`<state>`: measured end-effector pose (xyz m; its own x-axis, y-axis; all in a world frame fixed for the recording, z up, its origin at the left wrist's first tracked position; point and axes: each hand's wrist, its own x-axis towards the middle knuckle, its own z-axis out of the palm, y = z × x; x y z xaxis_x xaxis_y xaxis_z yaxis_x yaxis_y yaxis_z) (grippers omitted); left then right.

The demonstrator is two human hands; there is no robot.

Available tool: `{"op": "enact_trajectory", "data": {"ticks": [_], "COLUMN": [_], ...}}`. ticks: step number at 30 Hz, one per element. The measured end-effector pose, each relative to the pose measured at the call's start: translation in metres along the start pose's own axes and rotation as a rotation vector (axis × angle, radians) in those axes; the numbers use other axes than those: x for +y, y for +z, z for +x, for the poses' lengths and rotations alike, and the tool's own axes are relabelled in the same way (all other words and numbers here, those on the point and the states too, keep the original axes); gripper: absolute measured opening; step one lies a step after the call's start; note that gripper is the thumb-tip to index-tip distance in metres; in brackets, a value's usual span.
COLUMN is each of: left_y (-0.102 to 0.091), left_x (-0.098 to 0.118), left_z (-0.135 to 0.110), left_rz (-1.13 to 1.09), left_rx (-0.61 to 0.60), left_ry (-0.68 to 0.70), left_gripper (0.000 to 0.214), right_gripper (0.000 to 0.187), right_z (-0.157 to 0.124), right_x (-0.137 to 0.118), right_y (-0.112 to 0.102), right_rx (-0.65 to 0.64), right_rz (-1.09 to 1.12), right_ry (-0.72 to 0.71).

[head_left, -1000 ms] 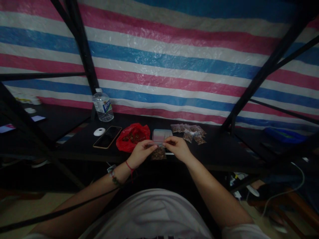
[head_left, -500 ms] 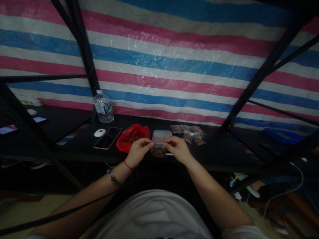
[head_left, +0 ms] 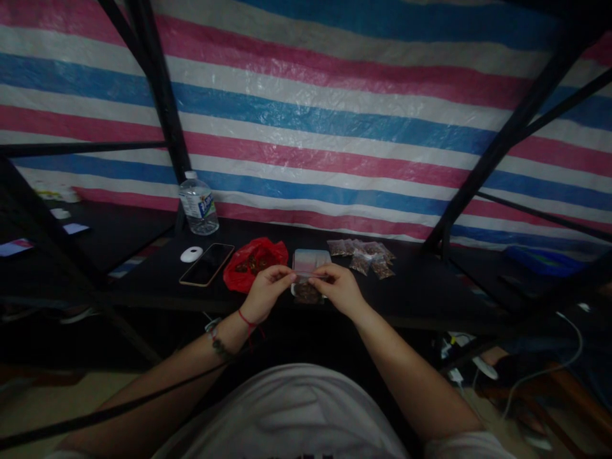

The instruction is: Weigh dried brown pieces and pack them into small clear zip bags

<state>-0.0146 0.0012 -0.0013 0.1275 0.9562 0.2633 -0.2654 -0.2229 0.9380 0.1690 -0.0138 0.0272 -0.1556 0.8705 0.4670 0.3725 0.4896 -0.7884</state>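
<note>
Between my two hands hangs a small clear zip bag (head_left: 308,292) with brown bits in its lower part. My left hand (head_left: 266,289) pinches the bag's top edge at the left corner. Thumb and fingers of my right hand (head_left: 340,288) are closed on the same edge, further right. Behind the bag lies a small pale flat device with a light panel (head_left: 310,257), partly hidden by the bag and my fingers. Left of it sits an open red plastic bag (head_left: 239,278) holding more brown pieces. Several filled zip bags (head_left: 367,257) lie in a pile to the right.
On the black table (head_left: 421,290), a phone (head_left: 207,264) and a white round object (head_left: 191,254) lie left of the red bag. A clear water bottle (head_left: 199,205) stands behind them. Black metal posts (head_left: 160,95) rise at both sides; a striped sheet (head_left: 325,127) hangs behind.
My right hand has moved slightly left along the top edge of the zip bag. The bag has shifted a little to the right; my left hand stays in place.
</note>
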Motion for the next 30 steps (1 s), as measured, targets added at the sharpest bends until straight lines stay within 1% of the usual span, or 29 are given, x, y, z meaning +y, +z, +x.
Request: {"op": "enact_trajectory", "data": {"ticks": [4, 8, 14, 22, 27, 30], "left_y": [0.0, 0.001, 0.002, 0.003, 0.003, 0.001], "left_x": [0.001, 0.001, 0.002, 0.009, 0.01, 0.007], "left_z": [0.001, -0.001, -0.003, -0.008, -0.009, -0.007], "left_rz": [-0.03, -0.021, 0.094, 0.198, 0.174, 0.116], "left_rx": [0.001, -0.006, -0.008, -0.079, -0.07, -0.024], "left_ry": [-0.005, 0.031, 0.085, 0.088, 0.085, 0.093], "left_gripper": [0.024, 0.023, 0.024, 0.021, 0.021, 0.02], "right_gripper": [0.013, 0.014, 0.013, 0.014, 0.016, 0.018], "right_z": [0.0, 0.0, -0.001, -0.004, -0.003, -0.002], "right_x": [0.001, -0.001, 0.001, -0.004, -0.001, 0.002], "right_y": [-0.001, 0.0, 0.003, 0.009, 0.01, 0.009], "right_rx": [0.008, 0.032, 0.066, 0.01, -0.026, -0.017], "right_rz": [0.007, 0.013, 0.038, 0.063, 0.144, 0.194], "right_ry": [0.017, 0.03, 0.036, 0.034, 0.088, 0.119]}}
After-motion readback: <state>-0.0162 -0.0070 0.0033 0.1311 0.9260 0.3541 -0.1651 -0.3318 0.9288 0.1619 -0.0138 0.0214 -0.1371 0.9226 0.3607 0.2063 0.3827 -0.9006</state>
